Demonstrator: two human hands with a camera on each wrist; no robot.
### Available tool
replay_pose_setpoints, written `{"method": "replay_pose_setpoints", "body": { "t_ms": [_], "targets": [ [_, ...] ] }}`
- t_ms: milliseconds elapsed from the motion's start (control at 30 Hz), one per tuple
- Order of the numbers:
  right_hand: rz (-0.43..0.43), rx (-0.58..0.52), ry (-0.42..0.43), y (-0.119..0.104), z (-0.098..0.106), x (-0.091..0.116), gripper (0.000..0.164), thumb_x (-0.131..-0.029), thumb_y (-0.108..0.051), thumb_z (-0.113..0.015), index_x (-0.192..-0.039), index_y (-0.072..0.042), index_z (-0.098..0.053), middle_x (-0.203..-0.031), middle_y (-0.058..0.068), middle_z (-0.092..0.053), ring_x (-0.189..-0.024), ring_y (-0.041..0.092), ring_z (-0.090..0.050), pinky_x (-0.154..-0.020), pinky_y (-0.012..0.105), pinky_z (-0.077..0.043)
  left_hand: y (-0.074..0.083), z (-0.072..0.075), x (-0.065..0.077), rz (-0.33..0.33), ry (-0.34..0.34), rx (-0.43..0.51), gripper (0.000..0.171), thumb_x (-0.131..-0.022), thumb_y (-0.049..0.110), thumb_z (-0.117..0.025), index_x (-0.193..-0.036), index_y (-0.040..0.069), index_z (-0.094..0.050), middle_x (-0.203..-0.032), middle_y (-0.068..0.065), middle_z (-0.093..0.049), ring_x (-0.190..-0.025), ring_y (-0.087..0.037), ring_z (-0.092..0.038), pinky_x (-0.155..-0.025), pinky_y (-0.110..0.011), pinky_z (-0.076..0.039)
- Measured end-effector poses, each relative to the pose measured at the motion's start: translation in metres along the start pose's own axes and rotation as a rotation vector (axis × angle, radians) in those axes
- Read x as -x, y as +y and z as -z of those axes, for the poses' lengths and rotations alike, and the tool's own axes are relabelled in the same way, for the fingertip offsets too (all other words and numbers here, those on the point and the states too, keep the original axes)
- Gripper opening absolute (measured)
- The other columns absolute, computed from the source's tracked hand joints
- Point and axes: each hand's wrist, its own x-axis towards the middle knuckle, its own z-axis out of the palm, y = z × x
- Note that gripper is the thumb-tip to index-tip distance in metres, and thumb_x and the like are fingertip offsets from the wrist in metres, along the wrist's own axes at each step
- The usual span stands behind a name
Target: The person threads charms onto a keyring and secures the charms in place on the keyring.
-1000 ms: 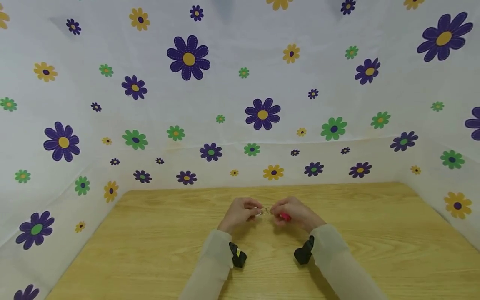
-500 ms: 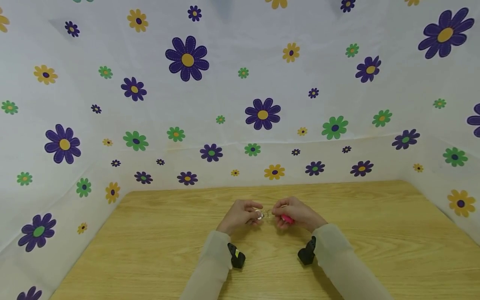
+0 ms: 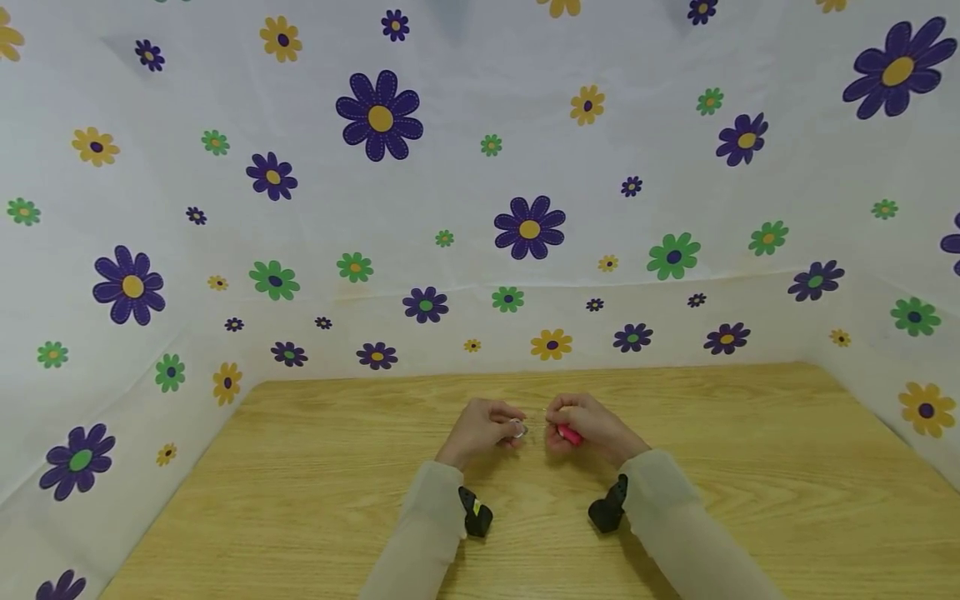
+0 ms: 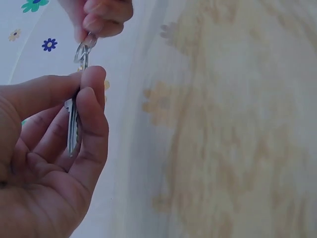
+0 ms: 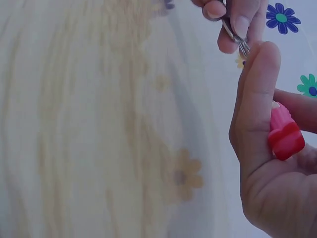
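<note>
My left hand point(image 3: 486, 427) pinches a silver key point(image 4: 73, 126) between thumb and fingers, its toothed blade pointing down into the palm in the left wrist view. A thin metal key ring point(image 4: 79, 52) runs from the key's head up to the other hand. Facing it, my right hand point(image 3: 588, 423) pinches the ring at its fingertips. A pink and red charm point(image 5: 286, 136) sits against the palm of that hand, partly covered by its fingers. Both hands are held over the wooden table, a short gap apart.
The wooden table point(image 3: 315, 500) spreads around both arms. A white cloth point(image 3: 442, 183) printed with flowers encloses its back and sides. Each sleeved wrist carries a black camera, the left one point(image 3: 476, 512) and the right one point(image 3: 608, 506).
The hands have drawn slightly apart. Half a second ago the left fingers were spread wider round the key; they now sit closer on it. The pink charm has shifted a little in the right hand.
</note>
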Motion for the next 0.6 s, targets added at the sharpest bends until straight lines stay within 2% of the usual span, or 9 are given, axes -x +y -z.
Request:
{"method": "replay_pose_setpoints", "body": {
  "t_ms": [133, 267, 433, 600],
  "targets": [
    [-0.013, -0.025, 0.029, -0.0008, -0.0034, -0.0015, 0.018, -0.102, -0.002, -0.048, -0.089, 0.006, -0.058, -0.072, 0.006, -0.062, -0.057, 0.012, -0.055, -0.056, 0.022, -0.05, -0.0002, -0.0016, -0.0007, -0.008, 0.008, -0.02, 0.016, -0.094, -0.005, -0.067, -0.108, -0.009, -0.073, -0.09, -0.018, -0.075, -0.074, -0.027, -0.074, -0.065, -0.031, -0.06],
    [-0.001, 0.012, 0.011, -0.0014, -0.0032, -0.0023, 0.02, -0.099, -0.003, -0.048, -0.082, 0.003, -0.057, -0.067, 0.005, -0.06, -0.054, 0.01, -0.052, -0.055, 0.021, -0.048, -0.001, -0.0018, -0.0014, -0.017, 0.013, -0.029, 0.014, -0.094, -0.005, -0.068, -0.107, -0.008, -0.074, -0.088, -0.018, -0.075, -0.072, -0.026, -0.073, -0.065, -0.031, -0.06],
    [0.001, 0.053, -0.004, -0.0017, -0.0006, -0.0018, 0.021, -0.101, -0.007, -0.05, -0.084, 0.003, -0.057, -0.065, 0.004, -0.058, -0.05, 0.008, -0.053, -0.05, 0.02, -0.049, 0.0003, -0.0018, -0.0004, -0.018, 0.006, -0.031, 0.014, -0.094, -0.005, -0.067, -0.106, -0.008, -0.074, -0.089, -0.016, -0.075, -0.072, -0.027, -0.073, -0.066, -0.033, -0.06],
    [0.028, 0.075, -0.007, -0.001, 0.0016, -0.0002, 0.017, -0.101, -0.004, -0.054, -0.09, 0.007, -0.061, -0.064, 0.004, -0.057, -0.051, 0.009, -0.053, -0.049, 0.021, -0.048, 0.0037, 0.0004, 0.0015, -0.008, 0.008, -0.062, 0.013, -0.095, -0.003, -0.067, -0.106, -0.006, -0.075, -0.089, -0.013, -0.075, -0.073, -0.029, -0.073, -0.066, -0.033, -0.06]
  ]
}}
